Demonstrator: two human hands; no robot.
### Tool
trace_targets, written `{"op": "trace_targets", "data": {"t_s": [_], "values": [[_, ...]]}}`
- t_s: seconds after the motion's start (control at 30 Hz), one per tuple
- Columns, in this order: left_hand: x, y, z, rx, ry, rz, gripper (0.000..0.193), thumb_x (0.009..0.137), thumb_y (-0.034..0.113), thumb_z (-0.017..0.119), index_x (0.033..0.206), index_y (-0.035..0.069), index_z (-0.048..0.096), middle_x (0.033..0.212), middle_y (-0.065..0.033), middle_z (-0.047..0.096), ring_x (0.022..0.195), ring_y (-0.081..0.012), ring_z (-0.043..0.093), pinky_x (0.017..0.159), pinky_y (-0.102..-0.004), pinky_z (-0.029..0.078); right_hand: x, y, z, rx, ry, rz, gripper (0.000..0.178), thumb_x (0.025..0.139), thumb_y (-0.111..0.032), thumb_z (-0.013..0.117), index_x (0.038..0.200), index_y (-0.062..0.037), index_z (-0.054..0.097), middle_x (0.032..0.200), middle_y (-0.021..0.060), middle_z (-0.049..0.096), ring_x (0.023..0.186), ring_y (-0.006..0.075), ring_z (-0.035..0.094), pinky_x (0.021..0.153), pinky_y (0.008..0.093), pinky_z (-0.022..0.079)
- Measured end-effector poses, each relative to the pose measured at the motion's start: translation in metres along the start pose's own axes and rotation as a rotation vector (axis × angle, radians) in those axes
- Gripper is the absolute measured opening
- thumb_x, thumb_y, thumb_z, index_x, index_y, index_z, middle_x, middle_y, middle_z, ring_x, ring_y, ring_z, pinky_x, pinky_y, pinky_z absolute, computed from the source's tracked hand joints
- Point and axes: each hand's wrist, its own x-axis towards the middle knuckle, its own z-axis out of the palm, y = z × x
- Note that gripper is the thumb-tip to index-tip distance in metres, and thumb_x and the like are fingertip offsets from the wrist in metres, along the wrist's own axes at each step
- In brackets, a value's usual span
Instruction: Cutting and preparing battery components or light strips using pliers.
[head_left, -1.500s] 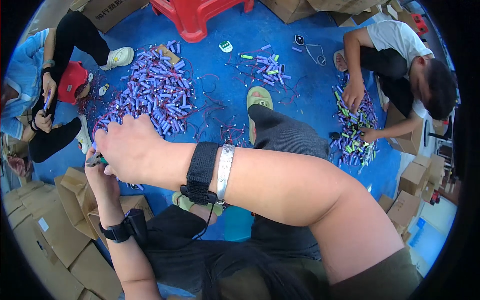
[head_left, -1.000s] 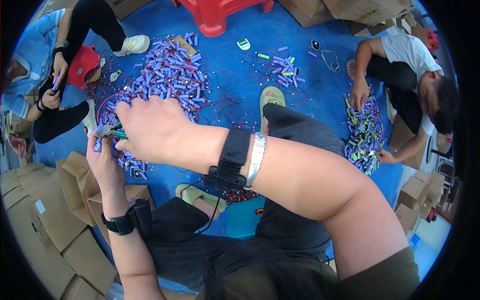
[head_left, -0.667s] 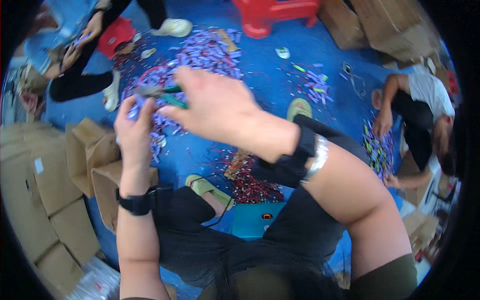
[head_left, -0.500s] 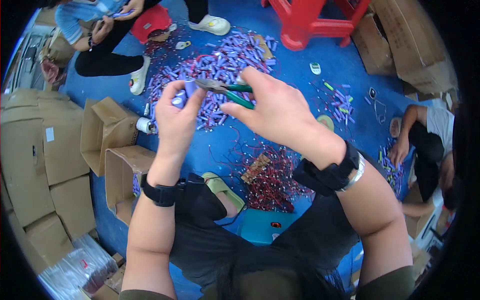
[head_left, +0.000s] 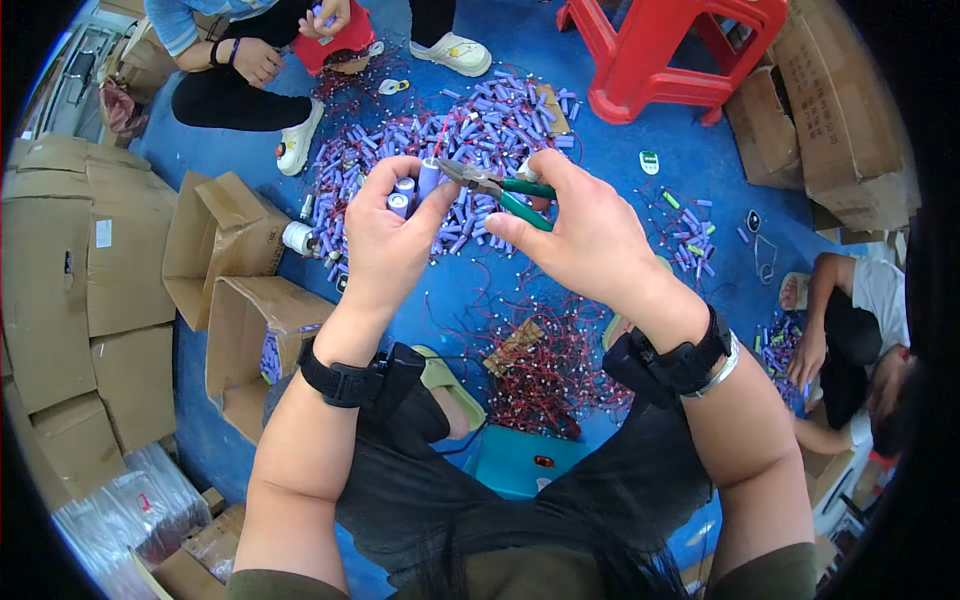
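Note:
My left hand [head_left: 385,250] is closed around several purple cylindrical battery cells [head_left: 429,178], their ends facing up. A short red wire [head_left: 441,138] stands up by the end of the foremost cell. In my right hand [head_left: 590,230] is a pair of green-handled cutting pliers [head_left: 484,181]. The plier jaws are beside that same cell, close to my left fingertips; whether they touch the wire I cannot tell. Beyond my hands, a large heap of purple cells [head_left: 490,110] with red wires covers the blue floor.
Between my legs lie a pile of red and black wire scraps [head_left: 545,370] and a teal box [head_left: 500,465]. Open cardboard boxes [head_left: 225,240] stand at left, a red stool [head_left: 650,60] at the back. One person [head_left: 250,60] sits far left, another [head_left: 850,330] at right, both handling cells.
Both hands have shifted slightly right in the picture, and the view has moved a little. A red wire now shows upright at the held cell. The left co-worker's hands have moved apart.

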Motion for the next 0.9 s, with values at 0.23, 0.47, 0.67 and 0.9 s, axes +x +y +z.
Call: {"op": "trace_targets", "data": {"t_s": [0.23, 0.47, 0.67, 0.9], "values": [[-0.002, 0.000, 0.001, 0.193, 0.034, 0.158, 0.018, 0.075, 0.011, 0.070, 0.086, 0.003, 0.059, 0.070, -0.0024, 0.058, 0.061, -0.0070, 0.051, 0.054, -0.0228, 0.040, 0.000, 0.001, -0.002, 0.031, -0.049, 0.027, 0.047, 0.074, -0.042, 0.067, 0.097, -0.0035, 0.052, 0.087, 0.0155, 0.060, 0.085, 0.0323, 0.060, 0.070, 0.0412, 0.047], [-0.004, 0.006, 0.001, 0.343, 0.072, 0.332, 0.017, 0.073, 0.012, 0.071, 0.086, 0.004, 0.062, 0.068, -0.0077, 0.061, 0.058, -0.0145, 0.057, 0.052, -0.0255, 0.042, -0.001, 0.000, -0.009, -0.129, -0.076, -0.034, 0.041, 0.074, -0.039, 0.067, 0.094, -0.0073, 0.051, 0.087, 0.0118, 0.061, 0.083, 0.0307, 0.060, 0.064, 0.0414, 0.048], [-0.009, 0.005, 0.000, 0.184, -0.276, -0.239, 0.015, 0.079, 0.017, 0.067, 0.086, 0.004, 0.065, 0.062, 0.0001, 0.060, 0.056, -0.0046, 0.051, 0.048, -0.0200, 0.038, -0.005, 0.003, -0.011, -0.617, 0.382, -0.375, 0.035, 0.073, -0.036, 0.067, 0.091, -0.0104, 0.051, 0.079, 0.0071, 0.058, 0.076, 0.0282, 0.061, 0.061, 0.0389, 0.050], [0.012, -0.034, -0.075, -0.470, 0.208, -0.480, 0.021, 0.087, 0.022, 0.058, 0.102, 0.008, 0.055, 0.070, -0.0029, 0.057, 0.051, -0.0068, 0.049, 0.040, -0.0185, 0.037, -0.006, 0.017, -0.014, -0.476, -0.144, -0.400, 0.038, 0.072, -0.035, 0.068, 0.092, -0.0075, 0.051, 0.079, 0.0116, 0.061, 0.074, 0.0316, 0.061, 0.064, 0.0410, 0.049]]}}
